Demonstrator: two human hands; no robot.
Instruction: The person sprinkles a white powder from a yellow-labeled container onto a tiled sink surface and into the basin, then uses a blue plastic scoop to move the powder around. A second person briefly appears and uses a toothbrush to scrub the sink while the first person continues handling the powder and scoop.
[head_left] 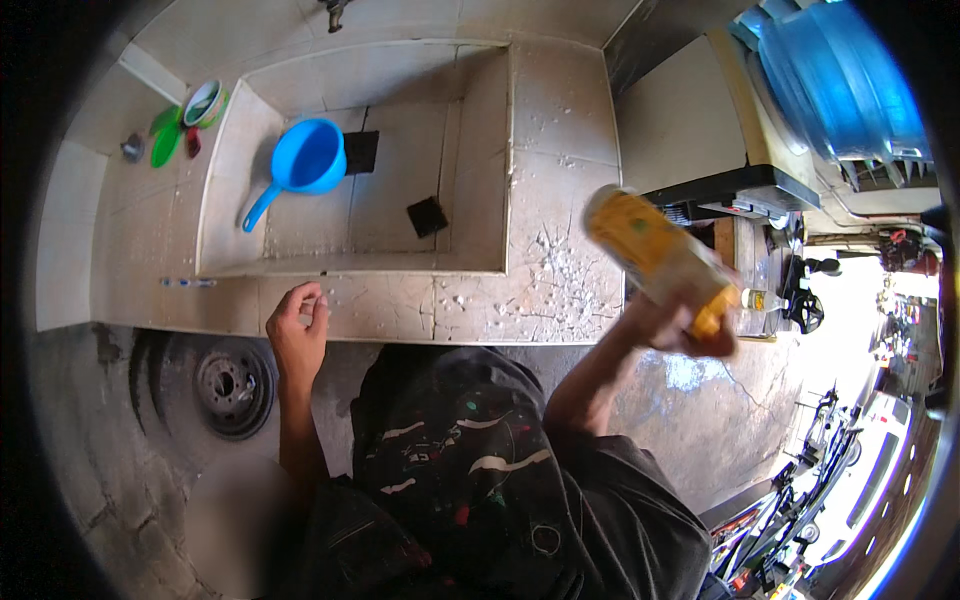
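Observation:
My right hand is wrapped round the lower end of a yellow-and-white cylindrical bottle. It is tilted, its pale far end pointing up and left over the counter's right side; motion blurs it a little. White powdery crumbs lie scattered on the tiled counter beneath and left of it. My left hand rests near the counter's front edge, fingers loosely bent and thumb apart, holding nothing. A blue dipper with a handle sits in the tiled basin. Two dark square pads lie on its floor.
At the far left are a small white-and-green tub, green lids and a small red item. A tap juts out beyond the basin. Large blue water jugs stand at right. A wheel lies below the counter.

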